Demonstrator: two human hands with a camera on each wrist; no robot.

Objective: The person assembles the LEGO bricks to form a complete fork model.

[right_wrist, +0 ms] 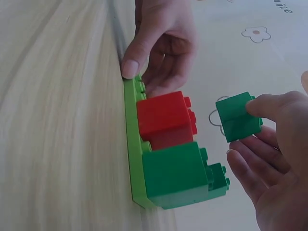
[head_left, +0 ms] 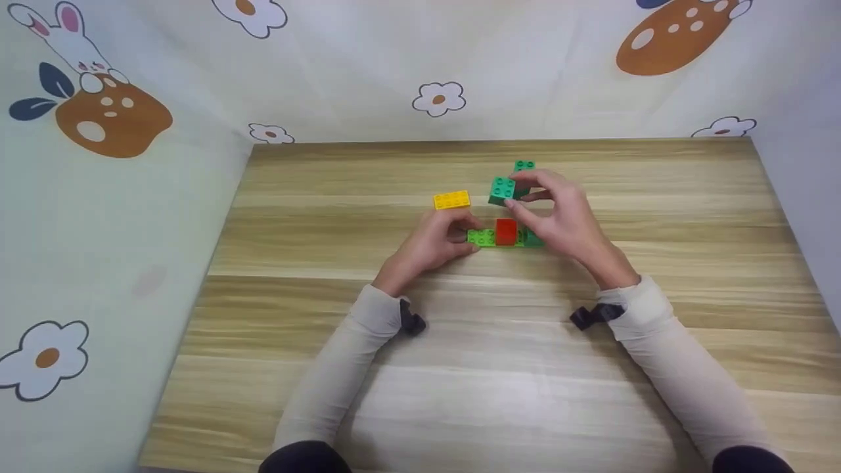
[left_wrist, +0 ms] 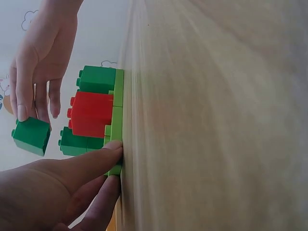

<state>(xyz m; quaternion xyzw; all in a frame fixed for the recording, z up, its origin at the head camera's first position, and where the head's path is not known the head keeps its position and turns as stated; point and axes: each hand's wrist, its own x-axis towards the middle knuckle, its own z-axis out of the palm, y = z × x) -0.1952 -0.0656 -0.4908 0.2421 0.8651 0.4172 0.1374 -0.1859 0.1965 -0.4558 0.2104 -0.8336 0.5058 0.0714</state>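
Note:
A dark green building brick (head_left: 502, 189) is pinched between the thumb and fingers of my right hand (head_left: 558, 213), raised over the table. Below it lies a light green baseplate strip (head_left: 481, 238), whose left end my left hand (head_left: 433, 240) grips between thumb and fingers. On the strip stand a red brick (right_wrist: 166, 119) near the middle and another dark green brick (right_wrist: 175, 175) at the right end. Bare studs show on both sides of the red brick. In the head view, the right hand partly covers the strip's right end.
Just beyond my left hand lies a yellow brick (head_left: 452, 200). Another dark green brick piece (head_left: 524, 165) sits behind the right hand, partly covered. The wooden table (head_left: 315, 217) meets a patterned cloth backdrop (head_left: 361, 72) at its far edge.

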